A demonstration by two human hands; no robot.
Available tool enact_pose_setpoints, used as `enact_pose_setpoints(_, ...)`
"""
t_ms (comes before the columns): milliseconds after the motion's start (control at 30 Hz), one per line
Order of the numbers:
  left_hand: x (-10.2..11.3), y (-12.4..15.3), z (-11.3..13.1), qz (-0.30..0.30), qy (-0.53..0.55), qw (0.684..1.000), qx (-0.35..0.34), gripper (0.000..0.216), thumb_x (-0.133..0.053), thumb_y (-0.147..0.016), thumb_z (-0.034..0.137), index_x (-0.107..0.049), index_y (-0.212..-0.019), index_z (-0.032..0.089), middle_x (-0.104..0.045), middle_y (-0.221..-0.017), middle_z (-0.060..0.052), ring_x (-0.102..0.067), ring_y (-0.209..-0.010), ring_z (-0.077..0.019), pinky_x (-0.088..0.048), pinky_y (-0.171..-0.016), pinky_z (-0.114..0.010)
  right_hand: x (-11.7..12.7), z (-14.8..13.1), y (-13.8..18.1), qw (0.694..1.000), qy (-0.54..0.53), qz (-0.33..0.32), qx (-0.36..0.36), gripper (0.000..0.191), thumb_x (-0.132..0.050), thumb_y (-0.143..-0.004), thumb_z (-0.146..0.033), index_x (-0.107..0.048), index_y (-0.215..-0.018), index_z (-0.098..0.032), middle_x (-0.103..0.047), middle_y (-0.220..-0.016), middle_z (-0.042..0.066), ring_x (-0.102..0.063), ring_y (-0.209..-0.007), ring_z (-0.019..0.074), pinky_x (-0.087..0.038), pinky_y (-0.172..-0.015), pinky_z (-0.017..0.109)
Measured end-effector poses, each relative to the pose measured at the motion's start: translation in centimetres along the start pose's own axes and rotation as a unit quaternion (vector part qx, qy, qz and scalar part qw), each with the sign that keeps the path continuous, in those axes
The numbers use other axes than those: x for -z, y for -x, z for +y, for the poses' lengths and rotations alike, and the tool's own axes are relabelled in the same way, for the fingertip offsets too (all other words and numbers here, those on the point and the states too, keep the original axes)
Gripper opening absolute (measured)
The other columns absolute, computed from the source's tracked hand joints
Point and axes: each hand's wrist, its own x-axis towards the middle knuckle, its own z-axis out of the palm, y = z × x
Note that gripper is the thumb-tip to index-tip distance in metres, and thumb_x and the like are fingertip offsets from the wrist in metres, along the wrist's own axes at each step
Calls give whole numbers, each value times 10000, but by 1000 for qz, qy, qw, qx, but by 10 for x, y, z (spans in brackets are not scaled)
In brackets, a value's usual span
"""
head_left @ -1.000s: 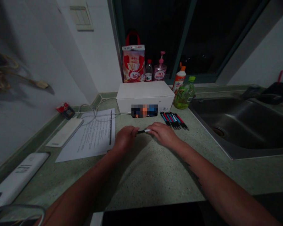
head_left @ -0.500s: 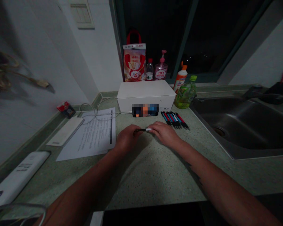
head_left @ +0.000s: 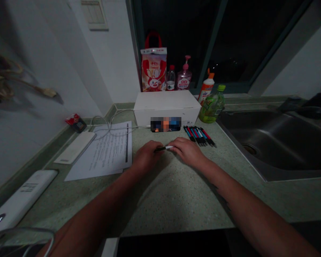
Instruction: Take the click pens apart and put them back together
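A slim pen point(head_left: 164, 147), dark at one end and white at the other, spans the gap between my two hands just above the counter. My left hand point(head_left: 147, 154) pinches its dark end, while the fingertips of my right hand point(head_left: 186, 150) close on the white end. Right behind my right hand lies a row of several pens point(head_left: 198, 136) with black, red, blue and white parts. A phone point(head_left: 166, 125) with a lit, partly blurred screen leans on the white box point(head_left: 167, 101) beyond my hands.
Printed sheets point(head_left: 111, 150) and a white flat box point(head_left: 75, 147) lie to the left, near a white device point(head_left: 23, 198) and a cable. Bottles, among them a green one point(head_left: 212, 106), stand at the back. A steel sink point(head_left: 278, 142) takes up the right.
Both hands stay on the pen in nearly the same place. The pen's tilt differs slightly, its white end a little higher relative to the dark end. The whole view has shifted slightly.
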Motion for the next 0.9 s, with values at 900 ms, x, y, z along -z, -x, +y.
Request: enact_pose_setpoints(900,-2,1,1,-15,-25,999,-36,180,-601,-984,212,-771,-1042,196,-766,-999,-91,-686,-957,-258,-521,-866,-400,-5,-5,-1,1000,4,-1,28,220,-588,-1064,-285,-767,-1173,-221,-758,-1066,93,-683,-1031,243,-515,-907,370)
